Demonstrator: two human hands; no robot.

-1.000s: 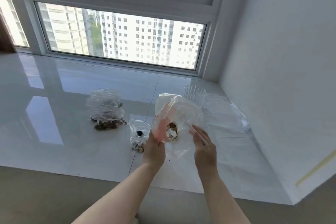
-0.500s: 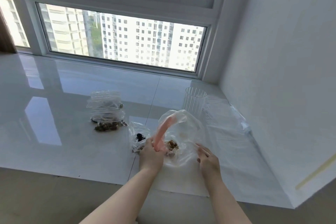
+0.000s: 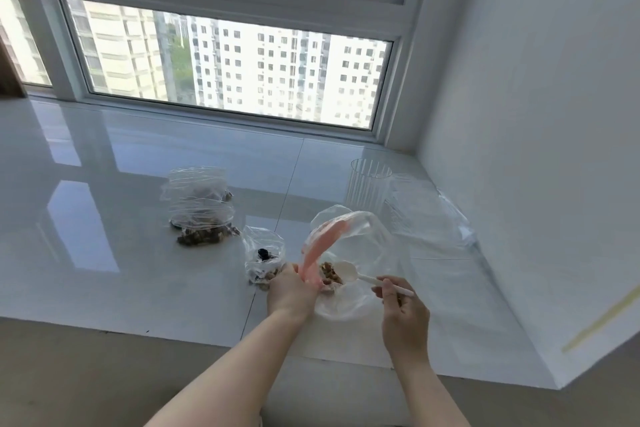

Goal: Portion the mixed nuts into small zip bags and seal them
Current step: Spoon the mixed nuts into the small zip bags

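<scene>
White shiny table [image 3: 104, 253] sits under a big window. Near the middle, the left hand [image 3: 291, 291] pinches the pink zip edge of a clear zip bag [image 3: 349, 246] and holds it open. The right hand [image 3: 401, 312] grips a white spoon [image 3: 349, 272], its bowl inside the bag by the nuts [image 3: 329, 276]. Two filled bags [image 3: 199, 208] lie far left, and one small bag [image 3: 263, 256] sits just beside the left hand. To do this well, the person should keep the mouth wide and tip the spoon slowly so no nuts spill.

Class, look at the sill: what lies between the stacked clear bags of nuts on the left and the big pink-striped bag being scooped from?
In the head view, one small clear zip bag holding a few nuts and something dark.
</scene>
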